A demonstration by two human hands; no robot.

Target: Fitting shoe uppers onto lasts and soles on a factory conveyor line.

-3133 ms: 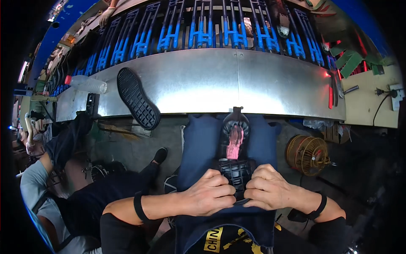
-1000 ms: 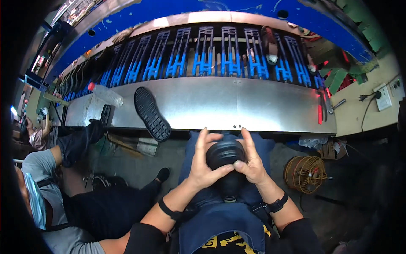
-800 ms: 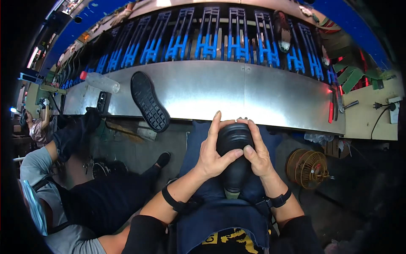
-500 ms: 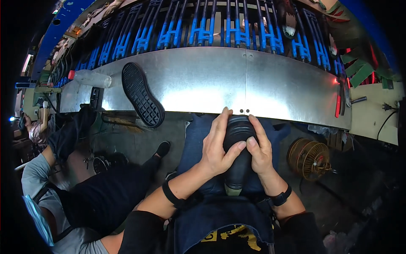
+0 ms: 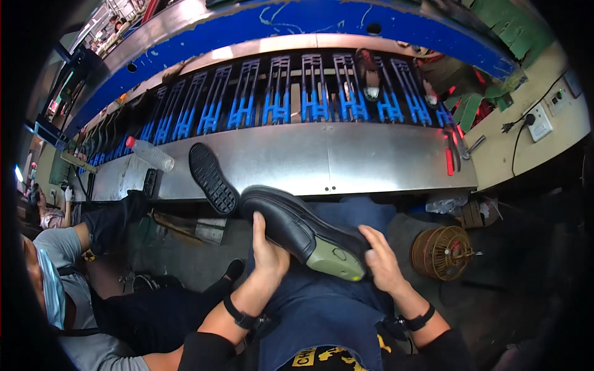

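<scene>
A black leather shoe [image 5: 278, 219] with an olive-green last [image 5: 337, 258] in it lies tilted across my lap, its toe toward the upper left. My left hand [image 5: 270, 256] is closed on its near side, the thumb up along the leather and the other fingers hidden below. At the heel end, my right hand [image 5: 385, 263] has its bent fingers against the shoe's back edge, slightly blurred. Just beyond the toe, a black rubber sole [image 5: 213, 177] lies tread up, jutting over the edge of the metal bench [image 5: 278, 157].
A row of blue metal racks [image 5: 278, 102] lines the bench's back. A clear bottle with a red cap [image 5: 150, 154] lies at the left, red-handled pliers [image 5: 450, 157] at the right. A caged fan [image 5: 441, 252] stands on the floor. At my left sits a masked person [image 5: 80, 303].
The shoe has turned from pointing straight ahead to pointing left, baring the green last. My right hand has moved from the toe area to the heel; the view has tilted upward.
</scene>
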